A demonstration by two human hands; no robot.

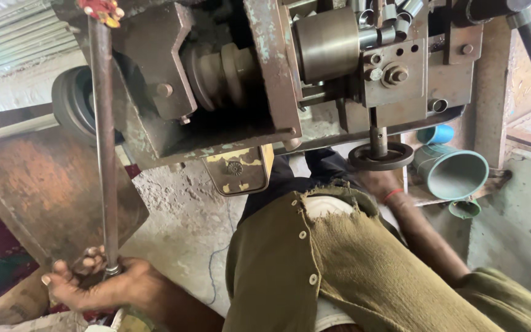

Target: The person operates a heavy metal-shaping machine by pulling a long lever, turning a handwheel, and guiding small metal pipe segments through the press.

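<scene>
We are looking down from the head camera at a worn metal machine (278, 80) with flaking paint, bolts and a shiny steel cylinder (327, 43) near its top.

The left hand (96, 286) is gripping the lower end of a long rusty rod (104, 141); its fingers are curling shut around the rod, with the thumb lying along the near side. The rod is standing nearly upright at the left of the frame, running from the hand up to a red and yellow fitting (101, 10) at the top edge. Beside the rod, a rusted sheet-metal chute (44, 190) is slanting down toward the hand.

The right arm, wearing a red band at the wrist, is reaching up under the machine toward a small dark wheel (381, 157) on a vertical shaft. The right hand (370, 179) is sitting just below that wheel, largely hidden by it, so we cannot tell whether its fingers are spread or closed; it appears to be touching the wheel's underside.

A torn olive shirt (339, 264) is filling the lower middle. To the right, green plastic pipe fittings (453, 172) and a blue one (436, 133) are lying on a ledge near the wheel.
</scene>
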